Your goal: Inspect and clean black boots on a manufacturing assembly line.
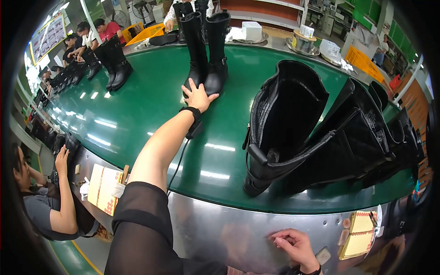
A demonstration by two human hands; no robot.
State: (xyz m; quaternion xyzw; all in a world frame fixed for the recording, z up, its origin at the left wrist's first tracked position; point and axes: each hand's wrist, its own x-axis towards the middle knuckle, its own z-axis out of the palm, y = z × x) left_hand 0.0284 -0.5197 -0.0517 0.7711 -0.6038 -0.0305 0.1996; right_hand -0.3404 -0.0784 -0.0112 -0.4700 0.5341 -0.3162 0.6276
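Note:
A pair of tall black boots (198,52) stands upright across the green work surface (156,110). My left arm is stretched out to them, and my left hand (199,97) lies over the boots' toes with its fingers spread. A black band with a cable is round that wrist. Low at the right, above the metal ledge (206,229), my right hand (297,247) is curled, thumb against fingertips; anything in it is too small to make out. Closer on the right, another tall black boot (286,110) has its shaft gaping open, with a strap at its side.
More black boots (357,133) crowd the right. Others (112,64) stand far left, near several people. A co-worker (50,206) sits at the left beside paper sheets (103,188). Yellow paper stacks (360,236) lie on the ledge; a white box (251,31) and yellow crates (364,63) are beyond.

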